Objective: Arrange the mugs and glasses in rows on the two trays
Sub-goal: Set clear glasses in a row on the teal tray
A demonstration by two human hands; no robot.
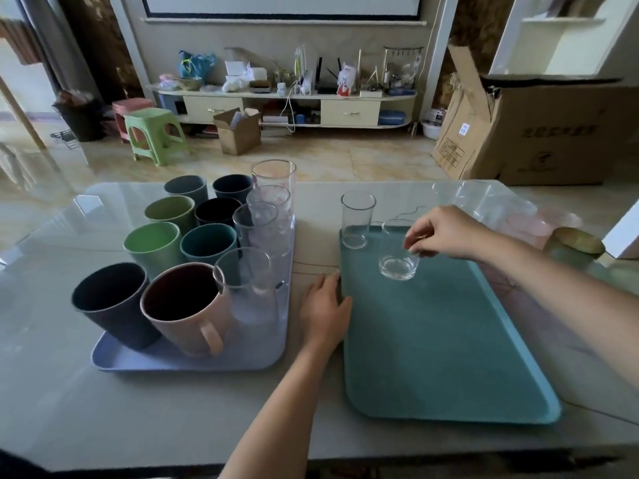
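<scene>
Nearest, the bench [138,409] carries two trays side by side, a pale lilac tray [193,361] on the left and a teal tray [449,357] on the right, with a strip of bare top between them. The left hand [325,311] lies in that strip, fingers fairly straight and relaxed, its fingertips touching the near-left edge of the teal tray; it holds nothing.

On the lilac tray the mugs stand upright in two rows running from near to far. At the near end are a dark mug [110,302] and, right of it, a pink mug [186,309] with its handle turned toward the viewer. Behind them come a light green mug [152,245] and a teal mug [207,242], then an olive mug [169,210] and a black mug [217,210], and farthest a grey mug [186,188] and a navy mug [232,188]. Along the right side of this tray a row of clear glasses [266,229] also runs from near to far.

Over the far part of the teal tray, the right hand [446,233] pinches the rim of a short clear glass [397,257] with its fingertips; whether the glass base touches the tray I cannot tell. Just left of it, a taller glass [357,219] stands upright in the tray's far-left corner.

Farther right on the bench, more clear cups [484,198] lie beyond the hand, blurred.
</scene>
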